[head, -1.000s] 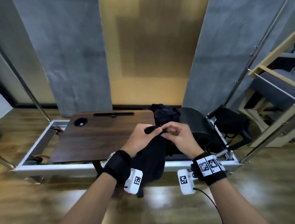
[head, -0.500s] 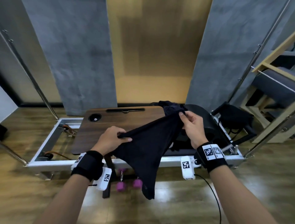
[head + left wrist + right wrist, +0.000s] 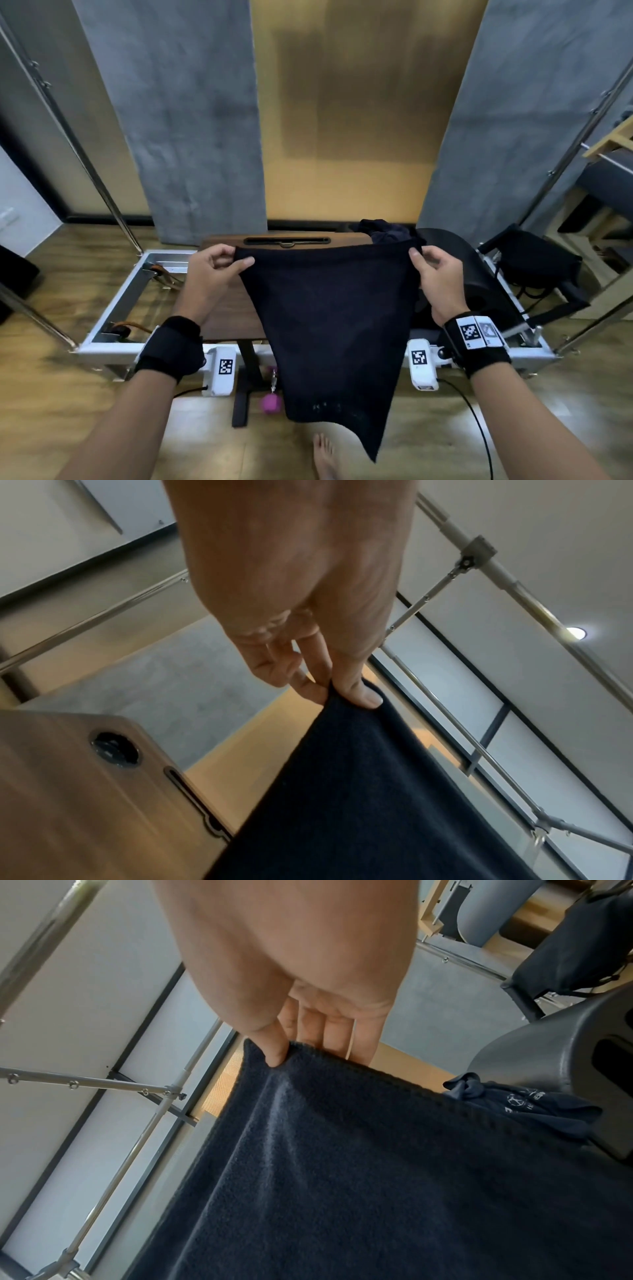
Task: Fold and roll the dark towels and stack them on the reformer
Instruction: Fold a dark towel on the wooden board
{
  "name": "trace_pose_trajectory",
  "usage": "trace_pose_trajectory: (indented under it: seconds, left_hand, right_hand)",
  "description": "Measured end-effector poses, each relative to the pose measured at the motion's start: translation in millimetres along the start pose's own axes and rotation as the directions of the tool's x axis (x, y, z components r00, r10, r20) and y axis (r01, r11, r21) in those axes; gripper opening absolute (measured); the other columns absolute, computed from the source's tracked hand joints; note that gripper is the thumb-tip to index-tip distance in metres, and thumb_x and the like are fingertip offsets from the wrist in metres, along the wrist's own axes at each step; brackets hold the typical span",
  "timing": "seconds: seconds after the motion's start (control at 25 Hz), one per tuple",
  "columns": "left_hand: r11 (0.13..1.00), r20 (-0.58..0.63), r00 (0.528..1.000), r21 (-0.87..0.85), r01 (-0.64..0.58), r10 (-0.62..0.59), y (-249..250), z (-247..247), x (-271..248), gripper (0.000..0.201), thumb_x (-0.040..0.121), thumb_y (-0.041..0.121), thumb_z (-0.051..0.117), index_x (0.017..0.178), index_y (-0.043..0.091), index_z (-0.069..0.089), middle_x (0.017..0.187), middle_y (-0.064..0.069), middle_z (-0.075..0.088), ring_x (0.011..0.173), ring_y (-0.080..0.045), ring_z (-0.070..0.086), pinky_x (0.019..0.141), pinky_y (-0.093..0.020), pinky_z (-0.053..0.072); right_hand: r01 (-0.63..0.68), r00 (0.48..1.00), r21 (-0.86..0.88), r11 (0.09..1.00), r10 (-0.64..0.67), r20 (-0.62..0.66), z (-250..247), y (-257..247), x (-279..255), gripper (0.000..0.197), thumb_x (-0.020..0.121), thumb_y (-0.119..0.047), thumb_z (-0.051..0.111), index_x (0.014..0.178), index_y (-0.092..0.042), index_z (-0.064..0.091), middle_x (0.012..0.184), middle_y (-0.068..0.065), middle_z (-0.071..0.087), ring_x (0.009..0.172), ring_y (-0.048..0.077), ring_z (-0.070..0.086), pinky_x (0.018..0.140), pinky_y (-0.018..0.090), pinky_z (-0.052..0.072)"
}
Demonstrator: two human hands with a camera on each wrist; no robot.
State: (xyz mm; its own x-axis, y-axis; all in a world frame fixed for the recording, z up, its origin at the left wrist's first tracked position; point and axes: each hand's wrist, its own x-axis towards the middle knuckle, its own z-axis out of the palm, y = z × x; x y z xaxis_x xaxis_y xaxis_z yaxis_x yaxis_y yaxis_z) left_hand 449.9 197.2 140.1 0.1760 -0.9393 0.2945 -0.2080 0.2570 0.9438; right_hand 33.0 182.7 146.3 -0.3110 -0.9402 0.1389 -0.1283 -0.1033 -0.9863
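Early days: both hands, left (image 3: 209, 274) and right (image 3: 436, 279), pinch one towel (image 3: 329, 329) spread by its corners; no fold yet, pile (image 3: 385, 231) untouched.

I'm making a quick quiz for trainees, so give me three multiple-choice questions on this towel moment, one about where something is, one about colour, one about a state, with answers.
1. Where does the heap of other dark towels lie?
A. behind the held towel, beside the wooden board
B. on the floor by the foot
C. over the left forearm

2. What colour is the small dumbbell on the floor?
A. yellow
B. pink-purple
C. white

3. How is the held towel now?
A. rolled tight
B. folded on the board
C. spread open, hanging

Answers: 1 A, it shows past the towel's top edge at the wooden board. 2 B, plainly magenta. 3 C, the left hand and right hand each pinch a top corner.
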Motion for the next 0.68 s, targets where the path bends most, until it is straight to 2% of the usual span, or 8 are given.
trace_pose_trajectory:
  seconds: [0.12, 0.2, 0.24, 0.28, 0.36, 0.44, 0.56, 0.68]
  left_hand:
    - [0.998, -0.134, 0.990, -0.052, 0.044, -0.050, -23.5, 9.2, 27.0, 0.015, 0.085, 0.032, 0.087, 0.091, 0.022, 0.079, 0.090, 0.002, 0.079, 0.083, -0.009, 0.069, 0.078, -0.026, 0.057]
    - [0.996, -0.226, 0.970, -0.055, 0.077, -0.087, -43.5, 17.3, 54.4, 0.007, 0.089, 0.026, 0.086, 0.093, 0.026, 0.080, 0.091, 0.000, 0.075, 0.087, -0.015, 0.067, 0.086, -0.043, 0.058]
    - [0.993, -0.267, 0.957, -0.048, 0.104, -0.113, -53.9, 21.4, 68.7, 0.010, 0.090, 0.023, 0.085, 0.098, 0.023, 0.080, 0.092, 0.000, 0.073, 0.088, -0.017, 0.067, 0.088, -0.045, 0.057]
    - [0.988, -0.299, 0.942, -0.050, 0.144, -0.152, -65.8, 26.3, 83.4, 0.016, 0.090, 0.024, 0.085, 0.104, 0.020, 0.081, 0.089, 0.002, 0.073, 0.085, -0.016, 0.068, 0.084, -0.041, 0.058]
    - [0.965, -0.332, 0.906, -0.097, 0.245, -0.264, -88.3, 36.9, 105.1, 0.030, 0.093, 0.028, 0.082, 0.117, 0.011, 0.077, 0.073, 0.004, 0.074, 0.061, -0.012, 0.064, 0.059, -0.026, 0.054]
    - [0.926, -0.300, 0.877, -0.157, 0.343, -0.375, -113.1, 55.0, 127.6, 0.028, 0.101, 0.026, 0.071, 0.122, 0.007, 0.066, 0.067, -0.006, 0.075, 0.045, -0.017, 0.063, 0.040, -0.021, 0.043]
    - [0.848, -0.248, 0.812, -0.214, 0.485, -0.528, -145.9, 82.1, 151.9, 0.007, 0.111, 0.022, 0.054, 0.115, 0.017, 0.053, 0.086, -0.016, 0.080, 0.069, -0.028, 0.079, 0.042, -0.026, 0.052]
    - [0.808, -0.296, 0.752, -0.259, 0.530, -0.589, -176.9, 99.0, 173.0, 0.003, 0.112, 0.014, 0.051, 0.113, 0.013, 0.052, 0.098, -0.024, 0.075, 0.086, -0.031, 0.077, 0.055, -0.034, 0.061]
  right_hand:
    - [-0.065, 0.998, 0.007, 0.998, 0.065, -0.003, 19.8, 16.8, 25.4, 0.010, 0.097, -0.027, 0.074, 0.088, -0.022, 0.076, 0.078, 0.000, 0.074, 0.075, 0.016, 0.069, 0.070, 0.043, 0.059]
    - [-0.116, 0.992, -0.016, 0.993, 0.115, -0.051, 36.9, 32.1, 51.2, 0.006, 0.093, -0.027, 0.078, 0.089, -0.022, 0.077, 0.079, 0.000, 0.073, 0.079, 0.015, 0.069, 0.077, 0.043, 0.060]
    - [-0.137, 0.988, -0.038, 0.990, 0.134, -0.077, 45.9, 40.8, 64.8, 0.008, 0.092, -0.027, 0.080, 0.091, -0.020, 0.078, 0.075, -0.001, 0.070, 0.075, 0.015, 0.066, 0.075, 0.040, 0.058]
    - [-0.160, 0.984, -0.044, 0.986, 0.156, -0.090, 55.5, 51.5, 79.4, 0.013, 0.091, -0.027, 0.080, 0.093, -0.014, 0.078, 0.068, -0.001, 0.065, 0.066, 0.014, 0.061, 0.065, 0.036, 0.055]
    - [-0.235, 0.971, 0.008, 0.972, 0.235, -0.048, 74.6, 70.2, 100.8, 0.022, 0.097, -0.022, 0.074, 0.101, -0.001, 0.072, 0.053, 0.003, 0.057, 0.046, 0.013, 0.049, 0.044, 0.026, 0.041]
    - [-0.335, 0.942, 0.031, 0.942, 0.335, 0.021, 96.2, 89.2, 124.9, 0.020, 0.104, -0.020, 0.063, 0.104, 0.000, 0.063, 0.058, 0.014, 0.067, 0.042, 0.020, 0.056, 0.038, 0.026, 0.043]
    - [-0.490, 0.871, 0.070, 0.869, 0.485, 0.084, 124.7, 117.2, 152.3, 0.010, 0.109, -0.017, 0.054, 0.105, -0.008, 0.055, 0.085, 0.029, 0.075, 0.068, 0.038, 0.073, 0.051, 0.033, 0.058]
    - [-0.554, 0.832, 0.101, 0.826, 0.551, 0.064, 145.4, 140.8, 175.8, 0.005, 0.108, -0.016, 0.054, 0.106, -0.012, 0.054, 0.089, 0.031, 0.075, 0.076, 0.041, 0.074, 0.064, 0.039, 0.059]
